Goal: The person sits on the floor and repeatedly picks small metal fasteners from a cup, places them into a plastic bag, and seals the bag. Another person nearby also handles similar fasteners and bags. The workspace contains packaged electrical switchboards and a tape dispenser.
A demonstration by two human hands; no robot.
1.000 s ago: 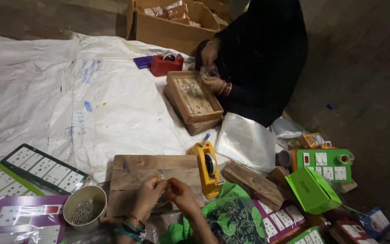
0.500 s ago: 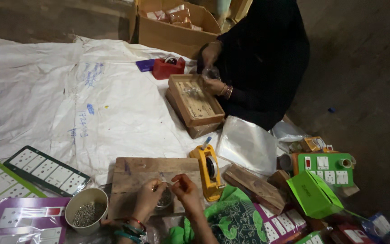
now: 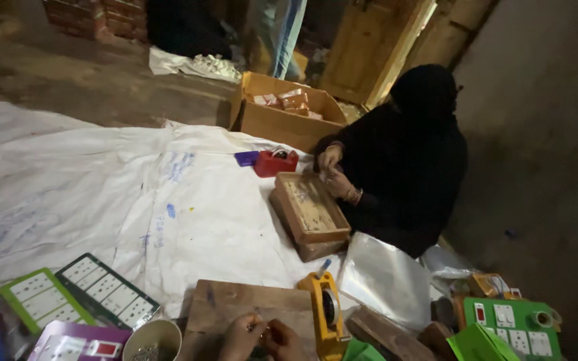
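I see my left hand (image 3: 241, 336) and my right hand (image 3: 281, 337) at the bottom edge, close together over the flat brown wooden board (image 3: 249, 304) on the white sheet (image 3: 102, 194). Their fingers meet and pinch some small thing, too small to tell. The yellow tape dispenser (image 3: 324, 311) stands just beside the right hand, the round cup of small metal pieces (image 3: 152, 342) near the left. Across the sheet, a person in black (image 3: 409, 167) works over a shallow wooden tray (image 3: 309, 214).

yellow tape dispenser (image 3: 324, 313), red dispenser (image 3: 275, 162), white sheet (image 3: 102, 194), green packs (image 3: 513, 325).
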